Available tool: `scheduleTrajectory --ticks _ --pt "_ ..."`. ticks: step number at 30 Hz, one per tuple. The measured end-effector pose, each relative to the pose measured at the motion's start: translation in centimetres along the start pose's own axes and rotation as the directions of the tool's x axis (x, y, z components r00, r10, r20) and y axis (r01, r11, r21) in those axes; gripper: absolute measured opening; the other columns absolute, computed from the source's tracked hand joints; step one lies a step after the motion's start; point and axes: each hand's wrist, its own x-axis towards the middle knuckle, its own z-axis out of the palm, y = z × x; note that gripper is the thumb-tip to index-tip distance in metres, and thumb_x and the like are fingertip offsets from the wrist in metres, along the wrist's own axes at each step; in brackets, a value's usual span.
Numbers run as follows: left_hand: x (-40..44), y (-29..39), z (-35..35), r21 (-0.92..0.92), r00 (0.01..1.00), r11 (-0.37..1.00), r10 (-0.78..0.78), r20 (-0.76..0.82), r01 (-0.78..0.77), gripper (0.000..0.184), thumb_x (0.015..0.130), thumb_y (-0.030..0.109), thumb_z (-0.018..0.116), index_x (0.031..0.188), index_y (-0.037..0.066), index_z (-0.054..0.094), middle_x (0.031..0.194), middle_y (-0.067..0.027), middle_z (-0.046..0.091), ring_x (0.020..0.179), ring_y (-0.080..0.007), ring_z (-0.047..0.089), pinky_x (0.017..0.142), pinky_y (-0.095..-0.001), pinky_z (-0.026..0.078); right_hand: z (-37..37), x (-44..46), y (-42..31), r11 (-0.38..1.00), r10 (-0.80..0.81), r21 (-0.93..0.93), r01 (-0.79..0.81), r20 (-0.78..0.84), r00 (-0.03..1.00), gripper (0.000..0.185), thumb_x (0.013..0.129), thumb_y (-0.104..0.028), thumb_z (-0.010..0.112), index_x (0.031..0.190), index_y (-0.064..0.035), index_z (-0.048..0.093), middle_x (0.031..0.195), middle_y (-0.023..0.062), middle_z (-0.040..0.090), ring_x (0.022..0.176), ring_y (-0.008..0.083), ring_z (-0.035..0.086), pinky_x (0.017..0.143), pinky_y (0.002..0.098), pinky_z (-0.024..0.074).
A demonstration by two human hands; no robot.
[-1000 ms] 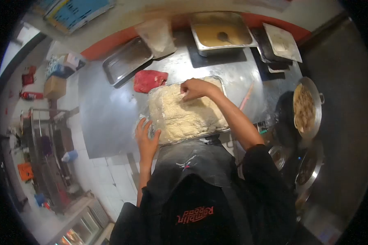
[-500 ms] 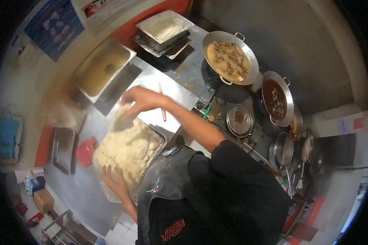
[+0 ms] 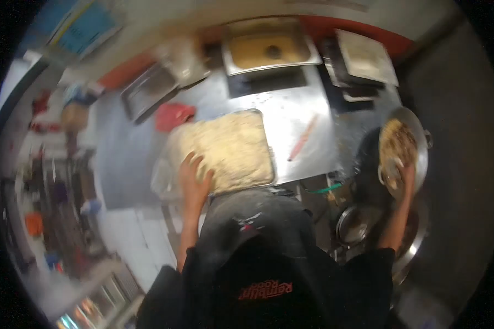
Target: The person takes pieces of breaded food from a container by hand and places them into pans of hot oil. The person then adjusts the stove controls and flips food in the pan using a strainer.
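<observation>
My left hand (image 3: 196, 178) rests with fingers spread at the near left part of a heap of pale flour (image 3: 228, 145). The flour fills a metal tray (image 3: 273, 164) in front of my body, with clear plastic (image 3: 164, 178) at its left side. My right hand (image 3: 407, 172) reaches over the near rim of a wok (image 3: 421, 148) at the right. Brown food frying in oil (image 3: 398, 140) lies in that wok. A pale shape shows beside my right fingers, but blur hides whether they grip it.
A deep pan of yellowish liquid (image 3: 269, 49) stands at the back. A red plastic bag (image 3: 174, 116) and an empty metal tray (image 3: 148, 90) lie left; stacked trays (image 3: 368, 57) stand back right. A reddish stick (image 3: 303, 140) lies on the table. A strainer (image 3: 352, 226) sits nearer.
My right hand has left the flour and moved right to the wok. My left hand stays at the flour. The view has turned, so the tray now sits squarely ahead.
</observation>
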Motion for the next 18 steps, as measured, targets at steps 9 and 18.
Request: scheduleTrajectory --ticks 9,18 --pt "-1.7 -1.9 -2.8 0.077 0.978 0.977 -0.194 -0.074 0.200 0.046 0.078 0.021 0.076 0.120 0.010 0.062 0.138 -0.0111 0.049 0.127 -0.0338 0.044 0.105 -0.0474 0.031 6.3 3.0 -18.1 0.902 -0.350 0.164 0.399 -0.262 0.899 0.036 0.088 -0.027 0.067 0.115 -0.0024 0.067 0.114 0.0176 0.068 0.108 0.0301 0.063 0.093 0.0379 0.0474" --pt "-2.3 -5.6 -6.0 0.028 0.982 0.984 -0.172 -0.077 0.174 0.045 0.079 0.018 0.075 0.121 0.009 0.062 0.137 -0.0118 0.050 0.125 -0.0339 0.046 0.105 -0.0466 0.035 13.2 -22.6 -48.8 0.288 -0.928 0.312 0.905 0.326 0.183 0.057 0.068 -0.028 0.083 0.118 -0.0103 0.064 0.122 0.0106 0.061 0.114 0.0306 0.053 0.094 0.0422 0.0416"
